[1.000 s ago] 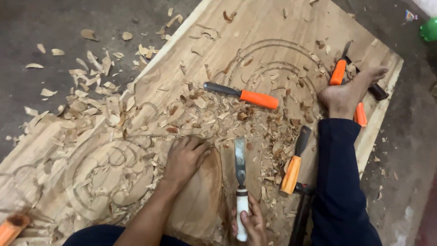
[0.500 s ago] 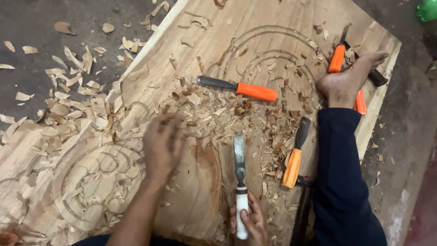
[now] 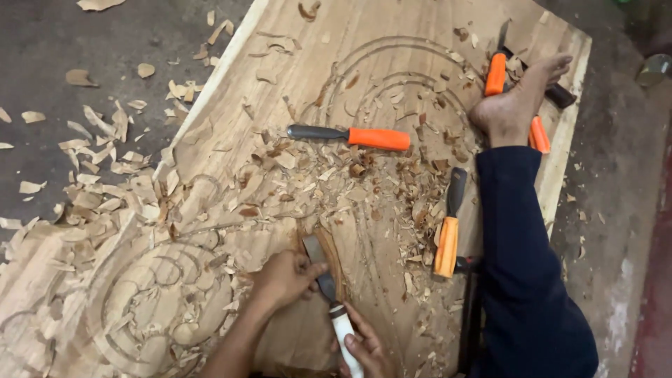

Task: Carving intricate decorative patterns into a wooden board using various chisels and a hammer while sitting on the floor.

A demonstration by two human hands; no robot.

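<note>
Chisel with white handle, blade on the carved wooden panel; left hand closes over the blade, hiding part of it, while right hand, partly cut off at the frame edge, grips the handle. Wood shavings obscure the carving nearby.

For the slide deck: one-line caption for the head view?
Left hand steadies the white-handled chisel gripped by the right hand on a carved wooden panel.
</note>
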